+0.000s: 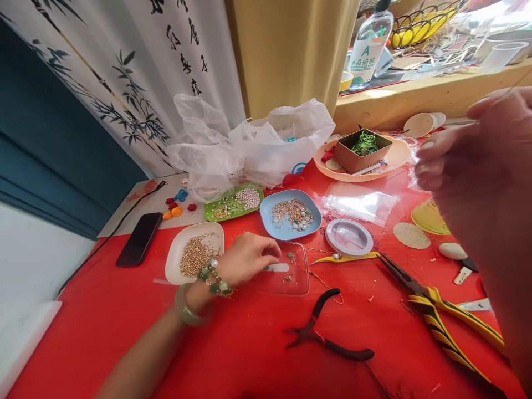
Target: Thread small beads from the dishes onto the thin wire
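Note:
My left hand (249,257), with a bead bracelet (215,278) and a pale bangle (189,310) at the wrist, reaches over a clear shallow tray (305,282). Its thumb and fingers come together; whatever lies between them is too small to make out. A few small beaded pieces (291,256) lie in that tray. Just left of the hand is a cream dish (172,260) of gold beads (197,255). My right hand (477,149) is raised at the right edge, close to the camera, fingers curled. A fine thread (522,79) shows at its fingertips.
Behind are a blue dish (272,227) and a green dish (211,213) of beads. Black-handled pliers (307,332), yellow-black pliers (428,299) and yellow tweezers (353,257) lie on the red table. A phone (139,239) lies left; plastic bags (274,144) stand behind.

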Demonstrator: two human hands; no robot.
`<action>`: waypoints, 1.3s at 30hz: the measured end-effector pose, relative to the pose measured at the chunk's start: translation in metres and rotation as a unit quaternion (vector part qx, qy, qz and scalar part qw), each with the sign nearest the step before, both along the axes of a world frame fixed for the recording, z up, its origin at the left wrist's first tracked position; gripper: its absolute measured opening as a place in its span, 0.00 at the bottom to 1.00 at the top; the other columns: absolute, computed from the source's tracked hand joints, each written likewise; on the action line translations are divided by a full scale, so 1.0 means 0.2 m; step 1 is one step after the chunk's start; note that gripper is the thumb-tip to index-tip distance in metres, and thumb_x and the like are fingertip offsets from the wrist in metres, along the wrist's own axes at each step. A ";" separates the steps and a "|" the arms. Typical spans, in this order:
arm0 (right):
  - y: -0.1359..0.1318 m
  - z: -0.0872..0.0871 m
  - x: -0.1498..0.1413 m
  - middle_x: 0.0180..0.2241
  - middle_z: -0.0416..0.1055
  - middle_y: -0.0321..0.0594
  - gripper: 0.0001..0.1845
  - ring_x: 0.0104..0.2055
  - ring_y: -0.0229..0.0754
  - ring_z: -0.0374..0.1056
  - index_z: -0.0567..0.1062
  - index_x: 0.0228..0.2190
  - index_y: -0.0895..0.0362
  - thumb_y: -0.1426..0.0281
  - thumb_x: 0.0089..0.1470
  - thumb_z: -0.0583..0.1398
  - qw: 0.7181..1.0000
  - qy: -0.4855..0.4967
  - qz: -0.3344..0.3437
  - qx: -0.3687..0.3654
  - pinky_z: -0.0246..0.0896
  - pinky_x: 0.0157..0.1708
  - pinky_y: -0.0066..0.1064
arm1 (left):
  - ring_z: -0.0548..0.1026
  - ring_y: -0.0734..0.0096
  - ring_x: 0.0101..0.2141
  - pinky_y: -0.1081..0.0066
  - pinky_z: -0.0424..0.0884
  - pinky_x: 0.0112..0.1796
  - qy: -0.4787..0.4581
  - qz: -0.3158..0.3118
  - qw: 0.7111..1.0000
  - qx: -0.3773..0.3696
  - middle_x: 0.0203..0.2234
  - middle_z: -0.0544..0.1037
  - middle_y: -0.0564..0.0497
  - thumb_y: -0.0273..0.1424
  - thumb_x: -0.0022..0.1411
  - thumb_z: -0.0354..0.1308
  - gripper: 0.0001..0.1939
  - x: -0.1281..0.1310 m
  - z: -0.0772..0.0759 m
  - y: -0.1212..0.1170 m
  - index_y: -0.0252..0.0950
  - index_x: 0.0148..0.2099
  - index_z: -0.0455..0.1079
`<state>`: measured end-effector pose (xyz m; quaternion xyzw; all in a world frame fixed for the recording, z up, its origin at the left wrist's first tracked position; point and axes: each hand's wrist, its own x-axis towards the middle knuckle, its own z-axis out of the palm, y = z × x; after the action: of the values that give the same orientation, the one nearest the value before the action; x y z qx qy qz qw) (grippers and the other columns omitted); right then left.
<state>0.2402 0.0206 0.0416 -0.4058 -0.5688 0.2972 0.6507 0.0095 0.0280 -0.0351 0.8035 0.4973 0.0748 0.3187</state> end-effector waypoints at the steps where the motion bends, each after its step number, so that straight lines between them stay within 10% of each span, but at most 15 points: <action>1: 0.00 0.01 -0.02 0.23 0.69 0.29 0.06 0.23 0.30 0.65 0.70 0.26 0.50 0.70 0.53 0.55 1.000 0.024 -0.003 0.002 0.58 0.23 0.28 | 0.73 0.70 0.29 0.72 0.65 0.31 0.000 -0.003 1.000 -0.001 0.28 0.78 0.50 0.30 0.52 0.54 0.08 0.00 0.00 0.00 0.36 0.34 0.73; 39: 0.03 -0.03 -0.09 0.22 0.70 0.34 0.06 0.23 0.31 0.68 0.71 0.25 0.59 0.71 0.51 0.57 0.995 0.045 0.062 -0.070 0.62 0.20 0.21 | 0.73 0.69 0.34 0.71 0.67 0.35 -0.008 -0.034 0.998 -0.043 0.33 0.78 0.49 0.29 0.54 0.53 0.08 0.01 -0.05 -0.03 0.35 0.35 0.72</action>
<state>0.2221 0.0273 0.0350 -0.4003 -0.5411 0.3940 0.6259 0.0114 0.0229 -0.0449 0.8049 0.4695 0.0491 0.3595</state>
